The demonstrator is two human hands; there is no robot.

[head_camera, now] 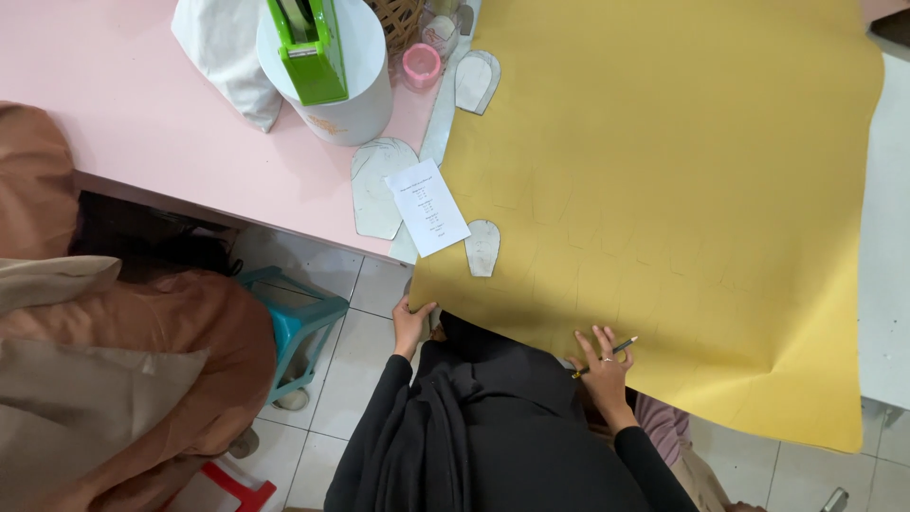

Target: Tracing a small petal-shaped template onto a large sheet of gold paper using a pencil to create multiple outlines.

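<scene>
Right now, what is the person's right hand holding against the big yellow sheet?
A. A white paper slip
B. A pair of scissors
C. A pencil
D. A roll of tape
C. The right hand rests on the lower edge of the yellow sheet with a thin pencil held in its fingers; the left hand grips the sheet's corner.

The person is wearing a black long-sleeved top with loose black cloth draping down the front. A ring is showing on the right hand [603,365]; the left hand [411,320] is wearing nothing visible.
</scene>
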